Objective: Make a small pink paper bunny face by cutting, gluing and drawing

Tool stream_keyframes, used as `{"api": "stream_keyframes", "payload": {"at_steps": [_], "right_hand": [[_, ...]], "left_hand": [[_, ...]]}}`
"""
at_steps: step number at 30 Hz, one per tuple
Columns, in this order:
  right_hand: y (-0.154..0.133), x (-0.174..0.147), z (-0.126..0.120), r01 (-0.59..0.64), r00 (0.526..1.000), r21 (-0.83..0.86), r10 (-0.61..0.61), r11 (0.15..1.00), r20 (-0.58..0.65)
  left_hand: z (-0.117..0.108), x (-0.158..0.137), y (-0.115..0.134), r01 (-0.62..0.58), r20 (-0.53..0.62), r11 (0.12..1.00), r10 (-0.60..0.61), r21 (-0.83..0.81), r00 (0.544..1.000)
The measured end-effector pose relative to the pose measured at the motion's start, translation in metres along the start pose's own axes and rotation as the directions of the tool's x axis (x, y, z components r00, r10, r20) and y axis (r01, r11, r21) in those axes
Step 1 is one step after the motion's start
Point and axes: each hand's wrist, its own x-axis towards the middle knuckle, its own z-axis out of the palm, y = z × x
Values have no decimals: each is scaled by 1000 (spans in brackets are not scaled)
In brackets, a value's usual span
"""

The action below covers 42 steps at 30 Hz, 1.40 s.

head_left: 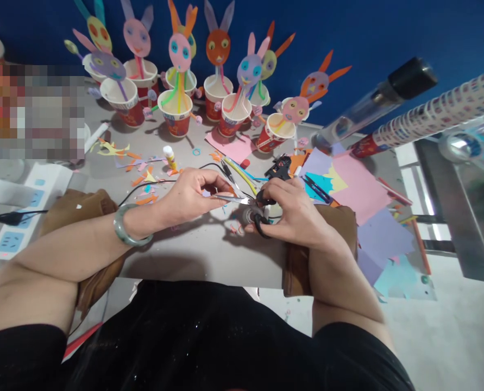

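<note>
My right hand [293, 209] grips a pair of scissors [242, 200] by its black handles, thumb and fingers in the loops. The blades stand apart and point left. My left hand [195, 195] faces them with thumb and fingers pinched on a small piece of orange paper [237, 191] between the blades; its outline is partly hidden. Behind the blades lie a yellow-green strip [245, 179] and other thin strips. A yellow glue stick [170, 157] with a white cap stands beyond my left hand, near many paper scraps [144, 176].
Several paper cups [175, 117] with rabbit-faced paper figures line the back. A tall stack of cups [429, 114] leans at the right, beside coloured paper sheets [362, 179]. A power strip [30, 209] lies at the left. Brown pads [335, 220] lie under both forearms.
</note>
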Motion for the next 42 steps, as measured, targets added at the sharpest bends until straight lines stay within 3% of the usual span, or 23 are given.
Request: {"api": "stream_keyframes", "payload": {"at_steps": [21, 42], "right_hand": [[-2, 1, 2, -51, 999, 106, 50, 993, 10], [-1, 3, 2, -83, 996, 191, 84, 978, 1]], "left_hand": [[1, -2, 1, 35, -37, 998, -34, 47, 999], [1, -2, -1, 37, -32, 999, -37, -23, 999]]}}
